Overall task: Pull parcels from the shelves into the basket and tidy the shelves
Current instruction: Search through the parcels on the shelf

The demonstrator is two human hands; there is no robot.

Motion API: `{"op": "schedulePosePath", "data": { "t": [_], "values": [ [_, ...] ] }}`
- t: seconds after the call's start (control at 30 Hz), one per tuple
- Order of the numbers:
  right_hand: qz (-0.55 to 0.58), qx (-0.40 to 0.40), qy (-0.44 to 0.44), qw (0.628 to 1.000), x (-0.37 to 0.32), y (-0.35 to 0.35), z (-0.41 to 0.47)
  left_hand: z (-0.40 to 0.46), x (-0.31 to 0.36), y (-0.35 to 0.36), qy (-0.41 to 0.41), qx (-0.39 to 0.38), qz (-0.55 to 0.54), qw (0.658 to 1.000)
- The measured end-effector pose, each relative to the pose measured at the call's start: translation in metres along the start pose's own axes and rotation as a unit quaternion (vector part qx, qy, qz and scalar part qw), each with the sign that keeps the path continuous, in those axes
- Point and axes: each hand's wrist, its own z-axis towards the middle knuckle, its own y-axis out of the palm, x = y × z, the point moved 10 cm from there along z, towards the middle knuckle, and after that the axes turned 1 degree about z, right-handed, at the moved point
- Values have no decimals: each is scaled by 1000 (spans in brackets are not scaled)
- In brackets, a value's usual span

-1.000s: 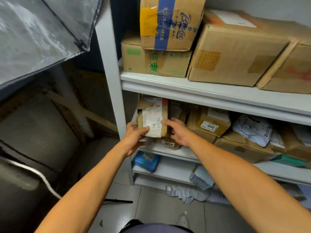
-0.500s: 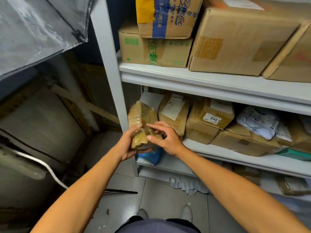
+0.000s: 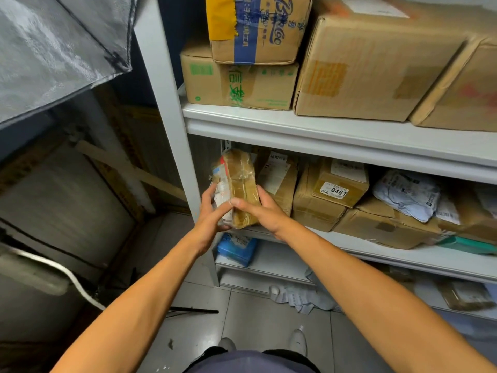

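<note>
A small brown parcel wrapped in clear tape [image 3: 238,181] stands upright between my hands, in front of the left end of the middle shelf [image 3: 376,253]. My left hand [image 3: 211,211] grips its left side, where a white label shows. My right hand [image 3: 259,211] holds its right side with the thumb across the front. Behind it, a cardboard parcel with a white label [image 3: 278,179] leans on the shelf. To the right lies a box marked 0461 [image 3: 338,184]. No basket is in view.
Large cardboard boxes [image 3: 371,65] fill the upper shelf. A white plastic mailer [image 3: 406,193] and more boxes lie on the middle shelf's right. A blue parcel [image 3: 236,249] sits on the low shelf. Papers [image 3: 304,298] litter the tiled floor. The white shelf post [image 3: 172,130] stands left of my hands.
The parcel came off the middle shelf in both hands and has been turned, so its taped brown side faces me. It has also risen slightly since half a second ago.
</note>
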Motion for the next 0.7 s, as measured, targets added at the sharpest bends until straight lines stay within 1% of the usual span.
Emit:
{"op": "schedulePosePath", "data": {
  "t": [0.1,0.13,0.2,0.27,0.33,0.37,0.43,0.47,0.5,0.53,0.57,0.63,0.67,0.7],
  "values": [
    [41,63,15,997,5,-8,4,5,3,-5,36,-7,63,997],
    [46,81,19,996,7,-11,6,4,5,-6,46,-5,64,997],
    [67,108,33,991,13,-17,10,2,5,-12,42,24,18,999],
    [142,118,62,981,19,-19,9,2,-5,-21,8,61,-2,998],
    [223,87,90,967,24,-12,6,1,-21,-18,-56,46,18,997],
    [245,69,95,962,24,-9,4,-1,-28,-12,-94,28,1,995],
    [274,50,107,954,31,-8,7,-6,-34,4,-142,7,-94,985],
    [265,48,115,956,33,-10,7,-7,-30,9,-140,11,-149,979],
    [245,56,127,960,36,-12,10,-6,-25,10,-128,28,-191,973],
    [210,70,139,965,38,-14,12,-4,-19,6,-106,53,-212,970],
    [163,81,152,971,41,-18,15,-2,-15,-1,-75,85,-200,973],
    [89,105,165,977,50,-27,22,-3,0,-15,2,137,-99,986],
    [64,111,163,978,52,-30,23,-4,11,-20,48,155,-22,986],
    [47,109,154,981,52,-32,25,-7,24,-23,96,170,61,979]
  ]
}}
